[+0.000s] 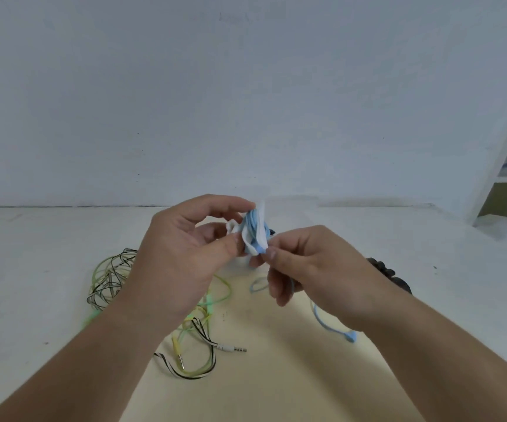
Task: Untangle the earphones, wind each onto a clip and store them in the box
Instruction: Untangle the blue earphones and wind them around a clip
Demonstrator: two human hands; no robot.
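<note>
Left hand [182, 254]: one clip [260, 210], one blue earphone [253, 223]; two tangled earphones [109, 278]

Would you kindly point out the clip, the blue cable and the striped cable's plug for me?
clip [250, 243], head view, on its lower white edge.
blue cable [252, 223], head view, on the turns wound round the clip.
striped cable's plug [239, 349], head view, on its metal tip.

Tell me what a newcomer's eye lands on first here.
The two hands meeting mid-picture: the left hand holds a white clip wound with blue cord, and the right hand pinches that cord at the clip's lower edge. On the table, lower left, lies a tangle of green and striped cords.
</note>
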